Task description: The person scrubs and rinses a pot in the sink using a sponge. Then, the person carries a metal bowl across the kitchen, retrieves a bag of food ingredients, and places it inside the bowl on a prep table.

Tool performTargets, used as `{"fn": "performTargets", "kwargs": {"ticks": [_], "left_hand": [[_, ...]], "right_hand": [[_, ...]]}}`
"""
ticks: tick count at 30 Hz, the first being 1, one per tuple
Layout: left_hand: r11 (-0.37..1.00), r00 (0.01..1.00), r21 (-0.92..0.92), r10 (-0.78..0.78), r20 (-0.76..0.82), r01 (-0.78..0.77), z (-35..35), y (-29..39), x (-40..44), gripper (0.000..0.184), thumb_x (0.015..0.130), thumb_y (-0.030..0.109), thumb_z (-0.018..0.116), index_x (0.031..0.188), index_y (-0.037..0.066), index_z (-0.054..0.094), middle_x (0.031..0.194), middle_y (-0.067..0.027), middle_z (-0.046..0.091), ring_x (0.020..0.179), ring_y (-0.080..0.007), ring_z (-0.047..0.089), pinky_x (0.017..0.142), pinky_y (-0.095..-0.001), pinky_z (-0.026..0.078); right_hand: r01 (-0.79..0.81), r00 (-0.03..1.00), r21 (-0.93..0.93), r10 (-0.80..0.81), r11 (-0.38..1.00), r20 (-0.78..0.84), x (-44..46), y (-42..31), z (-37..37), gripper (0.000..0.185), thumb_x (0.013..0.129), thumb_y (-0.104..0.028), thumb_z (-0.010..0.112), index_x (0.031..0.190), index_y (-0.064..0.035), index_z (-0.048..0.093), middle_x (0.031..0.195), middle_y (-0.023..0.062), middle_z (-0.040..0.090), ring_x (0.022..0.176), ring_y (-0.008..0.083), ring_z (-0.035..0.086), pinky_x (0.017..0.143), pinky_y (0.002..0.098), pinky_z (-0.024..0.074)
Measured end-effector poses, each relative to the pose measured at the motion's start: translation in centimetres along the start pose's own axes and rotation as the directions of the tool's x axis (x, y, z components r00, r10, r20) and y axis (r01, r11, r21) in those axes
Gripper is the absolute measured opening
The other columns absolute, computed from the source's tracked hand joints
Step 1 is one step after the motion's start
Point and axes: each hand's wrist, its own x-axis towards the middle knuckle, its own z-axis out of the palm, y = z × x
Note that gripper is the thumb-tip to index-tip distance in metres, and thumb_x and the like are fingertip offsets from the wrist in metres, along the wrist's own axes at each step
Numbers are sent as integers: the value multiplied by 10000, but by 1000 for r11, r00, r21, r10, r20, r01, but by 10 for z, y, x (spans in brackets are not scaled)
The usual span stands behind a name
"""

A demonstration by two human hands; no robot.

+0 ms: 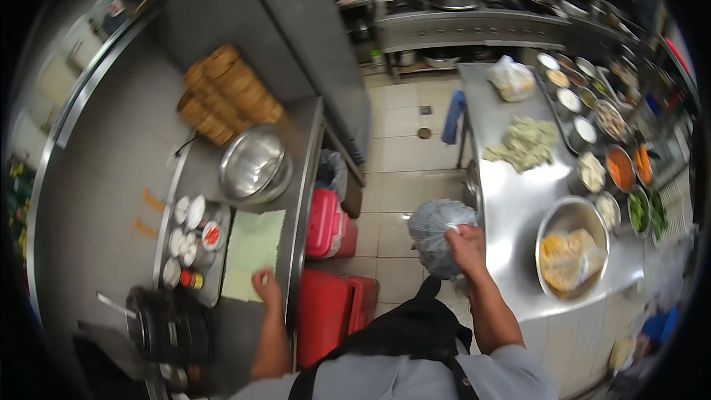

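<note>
My right hand (466,247) is closed around the gathered top of a grey plastic bag (438,231), which hangs over the tiled floor beside the right steel table. What the bag holds cannot be made out. Over the left counter, my left hand (265,283) has its fingers curled, at the lower right edge of a pale green cloth (253,252). Whether anything is between those fingers is too small to tell. A tray (215,289) of small white containers sits left of the cloth, and a large steel bowl (255,165) is beyond it.
Stacked bamboo steamers (229,96) and a black pot (169,326) stand on the left. Red bins (326,318) line the floor below. The right table (511,252) carries a bowl of yellow food (572,248), a crumpled cloth (524,144) and several ingredient containers. A stove (474,22) stands at the back.
</note>
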Motion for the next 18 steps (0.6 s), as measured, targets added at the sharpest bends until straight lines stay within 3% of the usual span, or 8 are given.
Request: {"fn": "performTargets", "kwargs": {"ticks": [1, 3, 5, 7, 8, 12, 14, 18], "left_hand": [[998, 994, -38, 46, 98, -42, 18, 29, 32, 231, 835, 181, 672, 930, -2, 567, 942, -102, 567, 876, -210, 548, 815, -334, 446], [959, 950, -67, -261, 170, 275, 58, 51, 98, 528, 834, 445, 654, 1071, -5, 510, 1043, -130, 544, 924, -236, 548, 820, -377, 454], [665, 745, -336, -592, 309, 667, 61, 136, 137, 916, 720, 686, 617, 1301, 18, 382, 1286, -184, 428, 1087, -335, 495, 868, -512, 425], [440, 622, -452, -654, 431, 776, 83, 122, 176, 1192, 579, 821, 590, 1481, 231, 81, 1457, -224, 190, 1223, -457, 362, 903, -656, 335], [328, 532, -447, -699, 479, 832, 93, 115, 193, 1226, 535, 820, 621, 1478, 287, 47, 1471, -230, 132, 1264, -483, 297, 958, -676, 270], [76, 373, -474, -729, 573, 877, 127, 68, 232, 1121, 640, 709, 632, 1470, 175, 101, 1341, -241, 242, 1135, -450, 437, 945, -636, 331], [98, 333, -449, -810, 483, 888, 138, 49, 246, 855, 747, 550, 594, 1378, 78, 263, 1219, -264, 391, 1015, -454, 522, 933, -628, 359], [329, 559, -492, -697, 450, 806, 146, 22, 268, 447, 788, 256, 520, 1131, -29, 477, 1025, -241, 553, 749, -427, 617, 620, -550, 540]], "right_hand": [[68, 998, -88, -68, 994, -1, 7, -8, -7, 252, 761, -152, 565, 553, -15, 525, 510, -27, 449, 481, 77, 399, 447, 292, 304], [5, 1000, 89, -7, 996, 19, 23, -6, -7, 239, 759, -115, 567, 543, -25, 521, 517, -42, 450, 481, 62, 391, 445, 273, 292], [-75, 996, 200, 66, 977, 53, 37, -7, -9, 234, 754, -69, 571, 529, -45, 512, 526, -63, 446, 478, 43, 378, 443, 248, 273], [-30, 999, 169, 25, 985, 28, 46, -14, -10, 236, 753, -76, 574, 529, -47, 507, 525, -65, 444, 475, 44, 375, 443, 248, 273], [-7, 1000, 150, 7, 989, -2, 50, -21, -12, 237, 752, -79, 576, 528, -48, 504, 524, -67, 443, 474, 44, 374, 443, 249, 273], [-73, 997, 177, 77, 981, -13, 69, -47, -24, 268, 747, -113, 587, 509, -41, 490, 499, -57, 421, 467, 59, 359, 434, 265, 283], [-56, 998, 141, 60, 988, -25, 82, -59, -29, 268, 740, -147, 573, 522, -13, 493, 486, -13, 429, 470, 79, 373, 445, 293, 310], [-111, 990, 92, 118, 990, -72, 108, -77, -40, 275, 734, -174, 568, 528, -6, 501, 473, 17, 425, 466, 85, 378, 444, 308, 323]]}}
